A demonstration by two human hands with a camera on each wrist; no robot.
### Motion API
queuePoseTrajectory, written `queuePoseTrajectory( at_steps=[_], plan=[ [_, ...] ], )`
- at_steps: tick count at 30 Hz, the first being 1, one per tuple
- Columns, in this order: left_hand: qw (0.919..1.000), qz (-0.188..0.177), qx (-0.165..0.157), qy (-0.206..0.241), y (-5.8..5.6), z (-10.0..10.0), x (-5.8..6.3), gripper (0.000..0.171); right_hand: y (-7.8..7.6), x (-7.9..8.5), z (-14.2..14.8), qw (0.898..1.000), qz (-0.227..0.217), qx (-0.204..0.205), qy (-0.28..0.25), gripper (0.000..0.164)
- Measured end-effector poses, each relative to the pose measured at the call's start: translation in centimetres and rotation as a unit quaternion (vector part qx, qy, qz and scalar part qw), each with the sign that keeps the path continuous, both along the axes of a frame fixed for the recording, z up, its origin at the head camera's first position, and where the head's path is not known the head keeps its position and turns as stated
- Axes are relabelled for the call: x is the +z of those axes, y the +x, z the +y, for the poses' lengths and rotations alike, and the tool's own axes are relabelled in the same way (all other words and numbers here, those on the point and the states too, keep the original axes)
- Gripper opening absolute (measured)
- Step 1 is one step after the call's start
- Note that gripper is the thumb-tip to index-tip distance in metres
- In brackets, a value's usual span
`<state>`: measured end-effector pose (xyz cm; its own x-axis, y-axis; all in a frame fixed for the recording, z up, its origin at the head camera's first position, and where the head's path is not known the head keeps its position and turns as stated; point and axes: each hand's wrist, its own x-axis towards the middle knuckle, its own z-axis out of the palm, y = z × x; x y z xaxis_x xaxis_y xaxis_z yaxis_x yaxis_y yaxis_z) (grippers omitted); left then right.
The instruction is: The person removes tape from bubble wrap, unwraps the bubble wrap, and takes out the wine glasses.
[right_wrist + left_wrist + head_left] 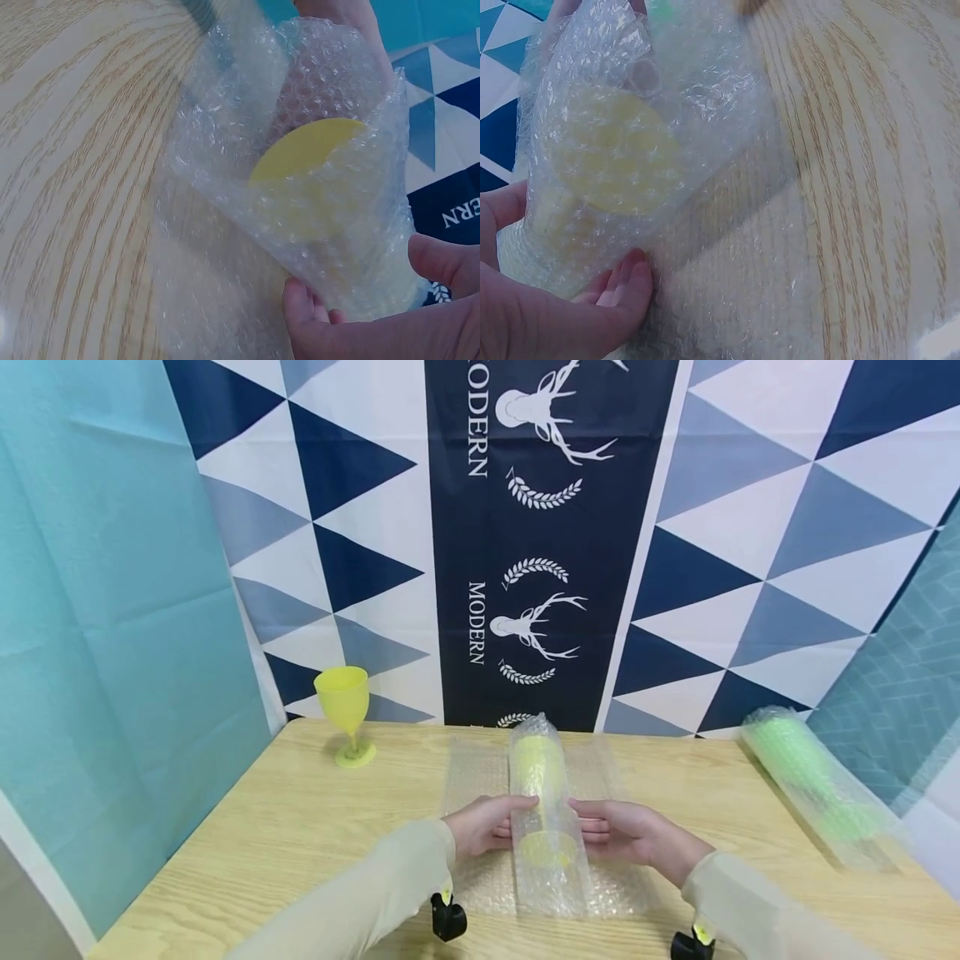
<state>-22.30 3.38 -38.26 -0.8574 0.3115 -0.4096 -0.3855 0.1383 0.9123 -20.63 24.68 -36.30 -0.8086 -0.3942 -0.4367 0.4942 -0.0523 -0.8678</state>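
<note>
A yellow goblet (pixel 538 760) lies on its side, rolled in clear bubble wrap (pixel 472 768), its cup toward the wall and its round base (pixel 547 849) toward me. My left hand (pixel 483 827) grips the roll from the left, thumb on top and fingers low at its side. From the right, my right hand (pixel 633 831) holds the same roll, thumb near its upper edge. Loose wrap spreads flat under the roll on both sides. In the right wrist view, the yellow base (pixel 307 150) shows partly uncovered at the roll's open end.
Another yellow goblet (pixel 342 697) stands upright, bare, at the table's back left. A bubble-wrapped green object (pixel 810 772) lies along the right side. Patterned cloth (pixel 525 527) hangs behind the wooden table (pixel 300 827), with a teal curtain (pixel 112 610) on the left.
</note>
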Motion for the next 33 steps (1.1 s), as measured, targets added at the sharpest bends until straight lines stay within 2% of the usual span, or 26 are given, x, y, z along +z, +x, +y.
queuePoseTrajectory(
  at_steps=[3, 11, 17, 23, 26, 29, 31, 33],
  plan=[
    [1.0, 0.004, -0.002, -0.005, 0.0, 0.1, 0.1, 0.049, 0.2, 0.4, 0.2, 1.0, 0.007, -0.002, 0.007, 0.043],
    [0.9998, 0.003, -0.008, -0.017, 0.2, -0.1, 0.3, 0.051, 0.4, 0.4, -0.2, 0.999, 0.033, 0.019, 0.025, 0.043],
    [0.9998, 0.005, -0.006, -0.021, 0.1, -0.1, 0.2, 0.053, 0.3, 0.7, -0.7, 0.997, 0.045, 0.037, 0.053, 0.05],
    [0.9998, 0.008, -0.004, -0.02, 0.2, 0.1, 0.3, 0.054, 0.0, 1.3, -0.8, 0.995, 0.046, 0.046, 0.079, 0.046],
    [0.9998, 0.009, -0.005, -0.016, 0.3, 0.2, 0.2, 0.054, -0.1, 1.7, -0.7, 0.992, 0.05, 0.05, 0.108, 0.043],
    [0.9998, 0.011, -0.004, -0.017, 0.3, 0.4, 0.2, 0.052, -0.1, 2.2, -0.6, 0.981, 0.066, 0.042, 0.175, 0.041],
    [0.9997, 0.012, -0.003, -0.019, 0.3, 0.4, 0.1, 0.05, -0.1, 2.6, -0.5, 0.967, 0.088, 0.045, 0.233, 0.043],
    [0.9997, 0.011, -0.002, -0.021, 0.3, 0.3, 0.2, 0.049, -0.1, 3.1, -0.5, 0.949, 0.112, 0.05, 0.291, 0.046]
  ],
)
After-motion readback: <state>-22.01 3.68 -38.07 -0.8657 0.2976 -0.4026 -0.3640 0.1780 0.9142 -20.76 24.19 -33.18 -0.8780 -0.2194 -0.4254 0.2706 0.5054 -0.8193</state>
